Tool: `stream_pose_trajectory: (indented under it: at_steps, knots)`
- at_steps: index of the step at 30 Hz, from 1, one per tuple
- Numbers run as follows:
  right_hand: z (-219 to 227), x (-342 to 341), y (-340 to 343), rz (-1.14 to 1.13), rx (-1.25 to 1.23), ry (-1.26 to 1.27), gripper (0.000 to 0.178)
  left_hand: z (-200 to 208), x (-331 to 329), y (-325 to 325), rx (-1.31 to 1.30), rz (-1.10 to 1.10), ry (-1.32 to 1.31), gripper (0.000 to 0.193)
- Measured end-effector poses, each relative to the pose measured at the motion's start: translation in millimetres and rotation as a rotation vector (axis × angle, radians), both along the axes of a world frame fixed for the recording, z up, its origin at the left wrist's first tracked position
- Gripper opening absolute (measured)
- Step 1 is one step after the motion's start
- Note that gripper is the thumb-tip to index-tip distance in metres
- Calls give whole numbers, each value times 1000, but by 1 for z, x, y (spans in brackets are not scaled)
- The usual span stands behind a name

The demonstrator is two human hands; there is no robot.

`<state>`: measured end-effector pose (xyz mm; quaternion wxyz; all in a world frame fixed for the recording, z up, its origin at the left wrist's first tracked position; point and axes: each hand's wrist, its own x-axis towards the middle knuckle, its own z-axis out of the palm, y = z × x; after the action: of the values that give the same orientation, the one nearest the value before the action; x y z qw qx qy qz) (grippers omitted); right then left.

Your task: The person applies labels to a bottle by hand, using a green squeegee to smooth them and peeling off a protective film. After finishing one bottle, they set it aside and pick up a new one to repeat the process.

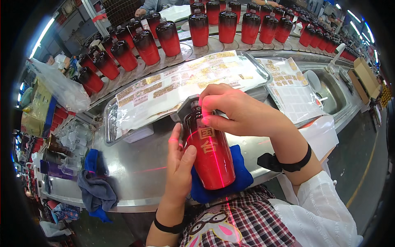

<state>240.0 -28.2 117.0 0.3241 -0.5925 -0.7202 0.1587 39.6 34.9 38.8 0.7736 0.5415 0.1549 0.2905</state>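
A glossy bottle, black at the neck and fading to red, leans back on a folded blue cloth. Gold characters run down its front, crossed by a red light line. Its neck rests against a grey angled holder. My left hand lies along the bottle's left side, thumb near the glass and index finger stretched upward. Over the bottle's shoulder, my right hand has its thumb and bent fingers drawn together just above the characters. Whatever lies between those fingertips is hidden.
Behind the bottle, a metal tray carries sheets of gold decals. Rows of red-black bottles stand on a curved conveyor. A sink is at right, a grey-blue cloth at left. A co-worker's sleeve shows beyond.
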Motion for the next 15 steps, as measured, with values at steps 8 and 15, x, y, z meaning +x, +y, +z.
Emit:
stream_pose_trajectory:
  at_steps: [8,15]
  knots:
    - [-23,1,3,-75,113,78,17,-6,14,-12,10,58,6,78]
    - [-26,-2,5,-89,107,111,19,-9,12,-8,-74,50,-52,81]
